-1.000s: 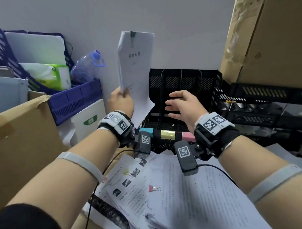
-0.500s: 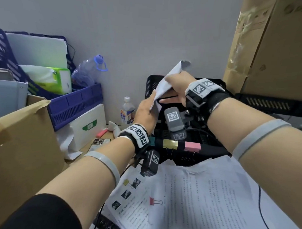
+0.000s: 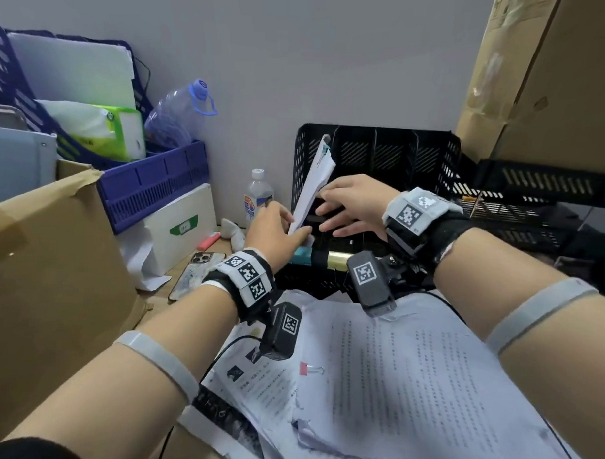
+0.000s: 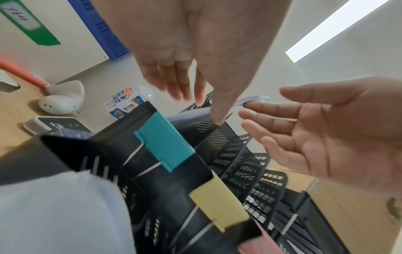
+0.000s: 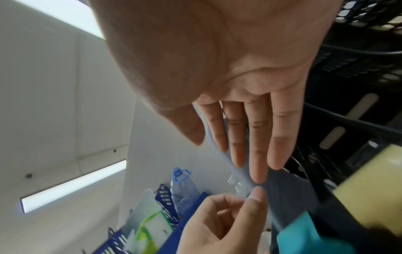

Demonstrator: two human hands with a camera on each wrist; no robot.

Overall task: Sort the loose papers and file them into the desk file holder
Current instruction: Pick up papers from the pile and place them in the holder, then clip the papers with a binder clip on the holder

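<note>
One clipped bundle of papers [image 3: 313, 181] stands tilted in the leftmost slot of the black desk file holder [image 3: 375, 153], its top leaning against the holder's left wall; half a second ago it was still raised above the holder, and a second ago it was held high in front of the wall. The left hand [image 3: 277, 228] pinches the bundle's lower edge between thumb and fingers, having come down with it. The right hand [image 3: 353, 207] has its fingers straight and spread, their tips at the sheet's right face; whether they press it or only brush it is hard to tell, since the right wrist view is blurred there. Earlier this hand gripped the bundle's top.

Teal [image 4: 165, 146], yellow [image 4: 219, 204] and pink [image 4: 259, 245] clips sit along the holder's front rim. More loose papers [image 3: 408, 387] lie spread on the table at its near edge, with a small pink binder clip [image 3: 306, 368] on them. Left of the holder stand a small bottle [image 3: 258, 197], a phone [image 3: 195, 275] and a blue crate [image 3: 152, 179]; a cardboard box [image 3: 52, 272] fills the left edge.
</note>
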